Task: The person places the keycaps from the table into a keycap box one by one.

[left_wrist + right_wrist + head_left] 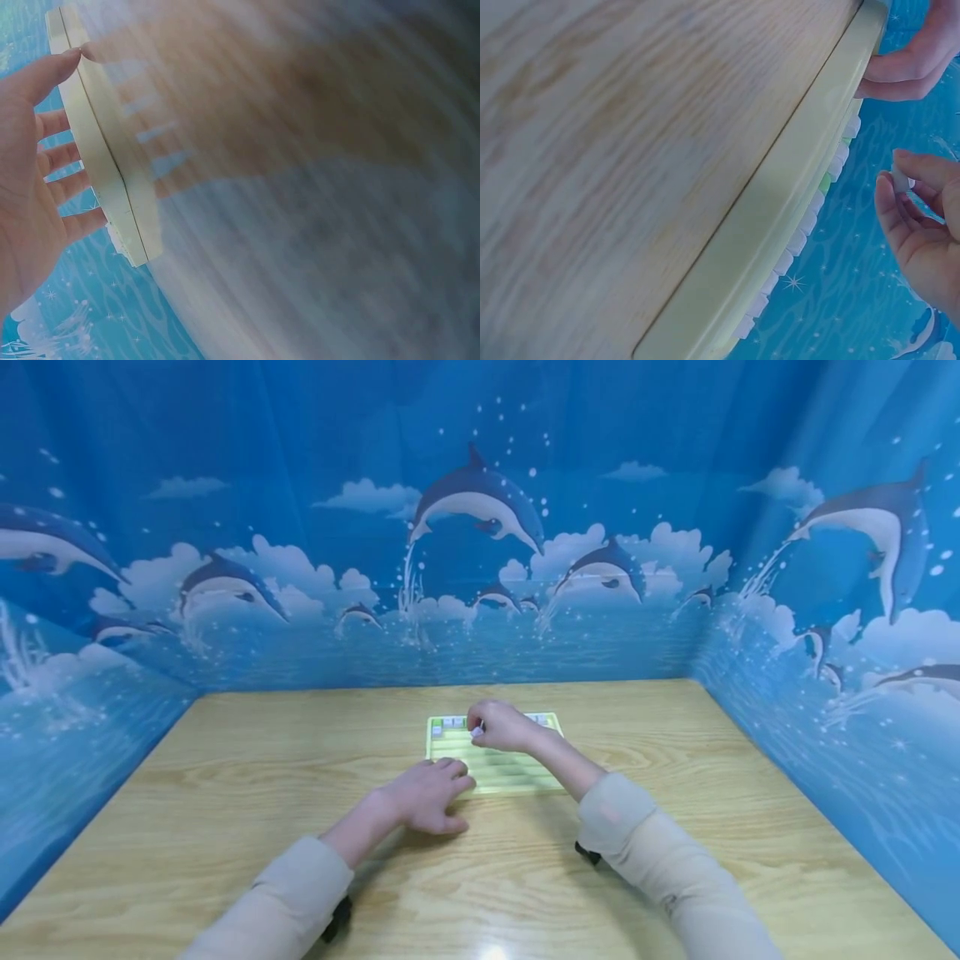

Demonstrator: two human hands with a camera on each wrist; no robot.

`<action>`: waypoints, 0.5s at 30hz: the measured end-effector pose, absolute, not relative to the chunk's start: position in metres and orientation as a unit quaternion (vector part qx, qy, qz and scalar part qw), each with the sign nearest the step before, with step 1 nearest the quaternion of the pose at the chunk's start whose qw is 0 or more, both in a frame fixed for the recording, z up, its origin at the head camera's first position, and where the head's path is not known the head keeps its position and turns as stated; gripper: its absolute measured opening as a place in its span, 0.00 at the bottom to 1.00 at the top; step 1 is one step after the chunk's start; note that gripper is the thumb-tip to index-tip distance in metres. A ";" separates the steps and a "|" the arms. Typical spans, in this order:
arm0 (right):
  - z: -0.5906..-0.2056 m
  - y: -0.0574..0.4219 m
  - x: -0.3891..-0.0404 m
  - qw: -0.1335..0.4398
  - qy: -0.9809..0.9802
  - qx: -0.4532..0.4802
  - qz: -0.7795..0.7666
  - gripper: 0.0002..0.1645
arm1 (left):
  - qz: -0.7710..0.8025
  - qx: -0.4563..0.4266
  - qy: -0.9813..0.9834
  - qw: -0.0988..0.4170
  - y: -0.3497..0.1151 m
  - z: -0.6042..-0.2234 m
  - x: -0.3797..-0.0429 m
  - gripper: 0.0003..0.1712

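Note:
A pale yellow-green keycap tray [495,770] with ridged rows lies flat on the table. My right hand [507,727] is over its back part and pinches a small white keycap [901,180] between thumb and fingertips. White keycaps [453,722] and a few green ones stand along the tray's back row; my right hand covers the middle of that row in the head view. My left hand [433,795] rests at the tray's front left corner, fingers spread over its edge. In the left wrist view, the thumb [56,73] reaches the tray's side.
The wood-grain table [285,752] stretches out around the tray on all sides. Blue curtains [315,635] printed with dolphins and clouds stand behind it and to the left and right. Black wrist straps [339,918] show below both sleeves.

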State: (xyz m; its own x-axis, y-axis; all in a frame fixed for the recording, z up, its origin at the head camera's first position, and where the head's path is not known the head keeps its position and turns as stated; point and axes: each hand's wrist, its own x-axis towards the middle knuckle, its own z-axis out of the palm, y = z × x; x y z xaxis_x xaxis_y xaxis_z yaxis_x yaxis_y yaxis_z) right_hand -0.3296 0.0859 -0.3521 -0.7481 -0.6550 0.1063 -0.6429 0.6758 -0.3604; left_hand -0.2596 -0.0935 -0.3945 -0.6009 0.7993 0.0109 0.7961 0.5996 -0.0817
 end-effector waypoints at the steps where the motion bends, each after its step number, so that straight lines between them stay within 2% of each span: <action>1: -0.353 0.086 -0.330 0.015 0.913 -0.360 -0.193 0.10 | 0.035 -0.446 -0.894 0.024 -0.093 -0.395 -0.259 0.32; 8: -0.355 0.084 -0.335 -0.013 0.896 -0.403 -0.187 0.12 | 0.039 -0.446 -0.894 0.024 -0.093 -0.394 -0.259 0.32; 15: -0.357 0.075 -0.341 0.001 0.908 -0.370 -0.196 0.16 | 0.041 -0.442 -0.896 0.019 -0.093 -0.395 -0.259 0.32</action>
